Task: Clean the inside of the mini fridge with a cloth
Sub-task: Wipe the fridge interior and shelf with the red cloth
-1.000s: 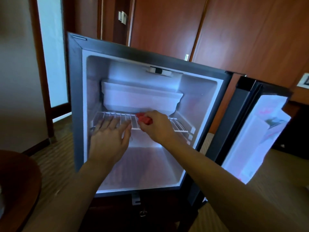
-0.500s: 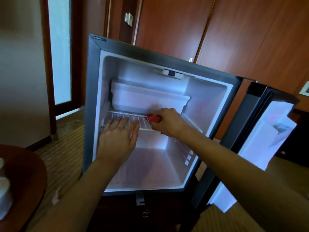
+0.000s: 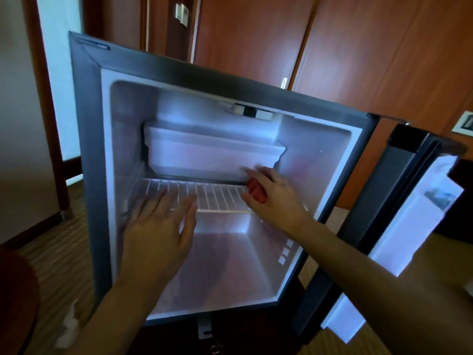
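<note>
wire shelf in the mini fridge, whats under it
Under the white wire shelf lies the bare pale floor of the black mini fridge, nothing standing on it. The flat left hand covers the lower left part, so that corner cannot be seen.

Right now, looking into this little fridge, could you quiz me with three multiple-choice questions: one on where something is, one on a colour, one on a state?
1. Where is the cloth?
A. on the fridge floor
B. in the right hand, at the right end of the wire shelf
C. hanging on the door

2. What colour is the cloth?
A. red
B. green
C. yellow

3. How does the fridge door stand?
A. shut
B. taken off
C. swung open to the right

Answers:
1 B: the right hand grips it by the wire shelf, under the white freezer box.
2 A: red cloth shows between the fingers.
3 C: the door stands open at the right, and the inside of the mini fridge is in full view, with the left hand spread flat at the shelf's front.
</note>
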